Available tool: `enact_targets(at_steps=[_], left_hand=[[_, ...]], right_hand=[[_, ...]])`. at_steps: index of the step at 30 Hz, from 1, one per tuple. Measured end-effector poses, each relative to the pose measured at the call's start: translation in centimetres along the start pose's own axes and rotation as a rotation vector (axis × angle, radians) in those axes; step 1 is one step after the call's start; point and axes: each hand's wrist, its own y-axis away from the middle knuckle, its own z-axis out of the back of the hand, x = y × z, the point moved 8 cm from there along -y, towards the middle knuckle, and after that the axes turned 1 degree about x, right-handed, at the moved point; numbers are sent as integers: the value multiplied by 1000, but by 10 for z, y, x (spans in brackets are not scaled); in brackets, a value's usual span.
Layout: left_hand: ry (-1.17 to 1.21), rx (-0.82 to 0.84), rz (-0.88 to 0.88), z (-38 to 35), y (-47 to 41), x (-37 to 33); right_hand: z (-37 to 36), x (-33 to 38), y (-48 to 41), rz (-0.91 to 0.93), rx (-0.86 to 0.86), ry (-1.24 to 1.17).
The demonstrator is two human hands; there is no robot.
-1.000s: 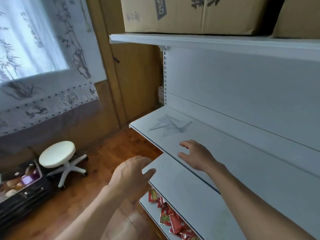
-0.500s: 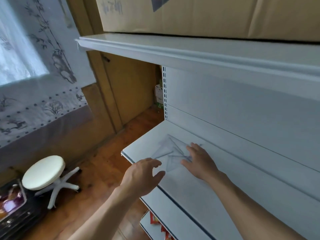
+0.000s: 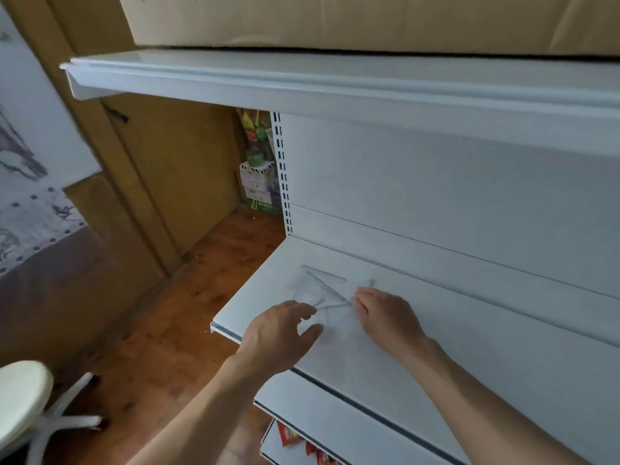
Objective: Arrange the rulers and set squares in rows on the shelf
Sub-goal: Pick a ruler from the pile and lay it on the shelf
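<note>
A jumbled pile of clear plastic rulers and set squares (image 3: pixel 327 290) is lying flat, pieces overlapping at angles, near the left end of a white metal shelf (image 3: pixel 486 357). The person's right hand (image 3: pixel 389 317) is touching the pile's right edge with bent fingertips; whether it is pinching a piece cannot be told. The left hand (image 3: pixel 278 333) is hanging over the pile's front edge, fingers spread and relaxed, holding nothing. A brown cardboard box (image 3: pixel 369 18) is sitting on the white upper shelf (image 3: pixel 302 82). Red packets (image 3: pixel 292 437) are showing on a lower level, above a wooden floor (image 3: pixel 167 330).
</note>
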Motion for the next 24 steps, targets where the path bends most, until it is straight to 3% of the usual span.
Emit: enact_targets(at_steps=[8,14,19,22,24], left_hand=[[375,167,-6,2,-18,-4],[986,364,88,-5,-16,-37],[1222,218,128,4,-14,-29],[1259,238,117,3,-14,-18],[1282,249,99,3,-14,-12]], right_hand=[[62,7,28,-83,-519,-101],[67,45,56,-19,-535,-166],[53,73,66,60,-406,-330],[60,68,76,-1,-517,-346],[68,51,87,-161,-645,-419]])
